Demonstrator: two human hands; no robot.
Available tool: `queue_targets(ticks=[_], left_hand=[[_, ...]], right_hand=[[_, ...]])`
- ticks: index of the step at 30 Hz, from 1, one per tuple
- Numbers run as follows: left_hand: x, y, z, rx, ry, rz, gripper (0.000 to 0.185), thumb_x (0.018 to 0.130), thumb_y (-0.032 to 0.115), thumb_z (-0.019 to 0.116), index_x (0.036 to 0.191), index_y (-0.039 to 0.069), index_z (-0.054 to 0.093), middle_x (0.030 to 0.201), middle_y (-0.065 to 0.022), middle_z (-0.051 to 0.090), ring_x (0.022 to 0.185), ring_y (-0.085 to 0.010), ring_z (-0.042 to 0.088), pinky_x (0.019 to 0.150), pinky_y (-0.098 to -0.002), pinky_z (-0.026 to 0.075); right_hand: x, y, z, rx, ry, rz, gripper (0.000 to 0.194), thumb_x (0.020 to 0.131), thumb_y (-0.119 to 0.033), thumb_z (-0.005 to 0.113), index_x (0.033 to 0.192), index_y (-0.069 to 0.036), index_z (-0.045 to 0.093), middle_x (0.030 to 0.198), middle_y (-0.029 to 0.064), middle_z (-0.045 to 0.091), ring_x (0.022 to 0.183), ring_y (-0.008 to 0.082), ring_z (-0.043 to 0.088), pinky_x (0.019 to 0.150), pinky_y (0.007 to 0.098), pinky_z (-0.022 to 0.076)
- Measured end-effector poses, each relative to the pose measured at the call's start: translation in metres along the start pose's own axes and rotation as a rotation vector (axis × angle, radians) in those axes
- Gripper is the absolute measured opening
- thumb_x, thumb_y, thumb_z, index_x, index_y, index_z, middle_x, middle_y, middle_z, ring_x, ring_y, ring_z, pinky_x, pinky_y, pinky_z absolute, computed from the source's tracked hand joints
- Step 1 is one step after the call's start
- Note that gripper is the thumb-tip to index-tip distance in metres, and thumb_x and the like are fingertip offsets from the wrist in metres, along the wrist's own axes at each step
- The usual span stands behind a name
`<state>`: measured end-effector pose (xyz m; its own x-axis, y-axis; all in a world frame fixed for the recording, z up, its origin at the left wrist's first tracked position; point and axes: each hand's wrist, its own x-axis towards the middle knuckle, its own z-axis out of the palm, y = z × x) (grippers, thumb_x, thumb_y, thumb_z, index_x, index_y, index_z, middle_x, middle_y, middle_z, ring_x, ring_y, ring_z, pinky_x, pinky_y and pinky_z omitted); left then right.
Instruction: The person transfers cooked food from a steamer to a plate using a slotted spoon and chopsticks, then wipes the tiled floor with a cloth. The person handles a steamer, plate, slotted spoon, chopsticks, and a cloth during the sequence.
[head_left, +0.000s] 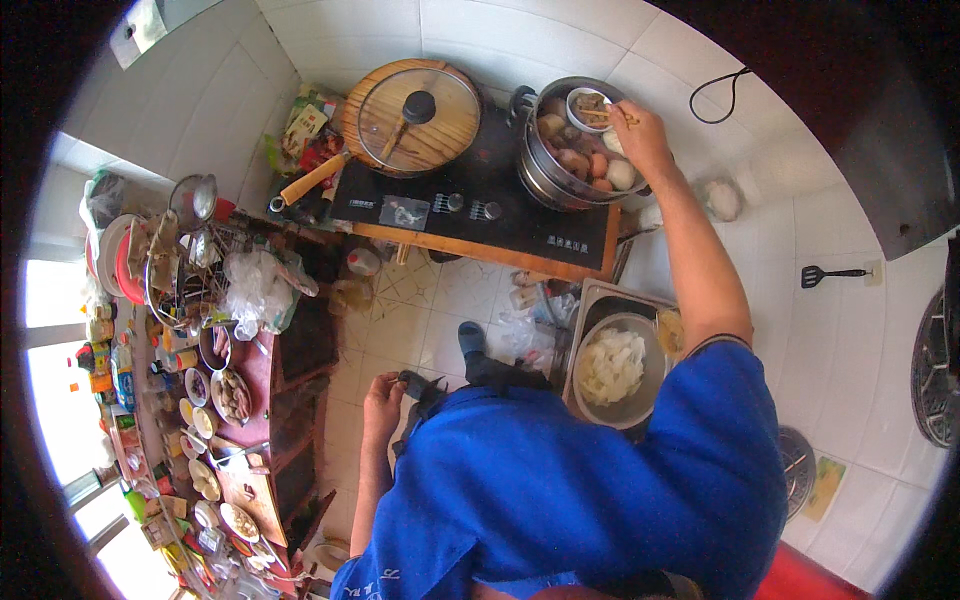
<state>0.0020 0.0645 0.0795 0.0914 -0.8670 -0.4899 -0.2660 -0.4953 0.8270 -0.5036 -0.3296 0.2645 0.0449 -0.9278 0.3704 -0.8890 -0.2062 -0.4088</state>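
At the upper right, my right hand (643, 139) grips a pair of wooden chopsticks (596, 114). Their tips reach into a small white bowl (577, 120) of brownish food. That bowl sits inside a stainless-steel steamer pot (551, 184), among eggs (598, 166), pale round pieces and brownish lumps of food. The pot stands on the right side of a black-topped gas stove (465, 176). Low beside my body hangs my left hand (382, 401), its fingers curled above the floor. Whether anything small is between those fingers is unclear.
A wok with a glass lid (442, 94) and wooden handle (313, 181) occupies the stove's left. Sliced white vegetable fills a metal basin (585, 394) at the sink (592, 289). Dishes and a cutting board (259, 495) crowd the red-topped counter (259, 405). A black slotted spatula (832, 275) hangs on the wall.
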Motion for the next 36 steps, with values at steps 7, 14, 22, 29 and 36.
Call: queue_targets(ticks=[7, 14, 22, 29, 36], left_hand=[[0.004, -0.004, 0.002, 0.064, 0.036, 0.018, 0.026, 0.097, 0.014, 0.064, 0.117, -0.002, 0.063, 0.105, -0.0171, 0.074, 0.099, -0.0234, 0.070, 0.088, -0.0346, 0.054], [0.010, -0.012, 0.005, 0.071, 0.009, 0.012, 0.027, 0.097, 0.016, 0.065, 0.117, -0.002, 0.063, 0.106, -0.0178, 0.073, 0.099, -0.0243, 0.070, 0.088, -0.0352, 0.054], [0.014, -0.012, 0.005, 0.113, -0.049, -0.017, 0.031, 0.098, 0.013, 0.060, 0.125, -0.002, 0.059, 0.109, -0.0165, 0.072, 0.103, -0.0214, 0.068, 0.091, -0.0338, 0.052], [0.013, -0.009, 0.007, 0.130, -0.061, -0.034, 0.033, 0.097, 0.014, 0.061, 0.126, -0.002, 0.058, 0.109, -0.0166, 0.072, 0.103, -0.0216, 0.068, 0.093, -0.0344, 0.052], [0.015, -0.018, 0.011, 0.124, -0.053, -0.041, 0.030, 0.097, 0.012, 0.061, 0.125, -0.001, 0.059, 0.109, -0.0160, 0.072, 0.105, -0.0222, 0.068, 0.093, -0.0343, 0.052]], right_hand=[[0.005, -0.001, 0.004, -0.082, -0.044, -0.145, 0.023, 0.094, -0.030, 0.067, 0.103, -0.009, 0.071, 0.093, 0.0207, 0.071, 0.088, 0.0429, 0.067, 0.074, 0.0486, 0.0546], [0.007, -0.003, -0.002, -0.095, -0.023, -0.085, 0.024, 0.095, -0.029, 0.066, 0.104, -0.007, 0.070, 0.095, 0.0199, 0.071, 0.090, 0.0419, 0.068, 0.075, 0.0491, 0.0545], [0.014, -0.005, -0.026, 0.005, 0.075, 0.025, 0.024, 0.096, -0.029, 0.066, 0.101, -0.005, 0.070, 0.086, 0.0193, 0.071, 0.082, 0.0373, 0.071, 0.070, 0.0419, 0.0556], [0.019, -0.009, 0.000, 0.043, 0.046, -0.040, 0.027, 0.095, -0.032, 0.067, 0.098, -0.005, 0.069, 0.086, 0.0182, 0.071, 0.082, 0.0360, 0.071, 0.071, 0.0421, 0.0551], [0.012, -0.002, 0.013, -0.048, -0.022, -0.034, 0.023, 0.095, -0.031, 0.067, 0.100, -0.009, 0.068, 0.090, 0.0195, 0.071, 0.085, 0.0420, 0.067, 0.072, 0.0492, 0.0534]])
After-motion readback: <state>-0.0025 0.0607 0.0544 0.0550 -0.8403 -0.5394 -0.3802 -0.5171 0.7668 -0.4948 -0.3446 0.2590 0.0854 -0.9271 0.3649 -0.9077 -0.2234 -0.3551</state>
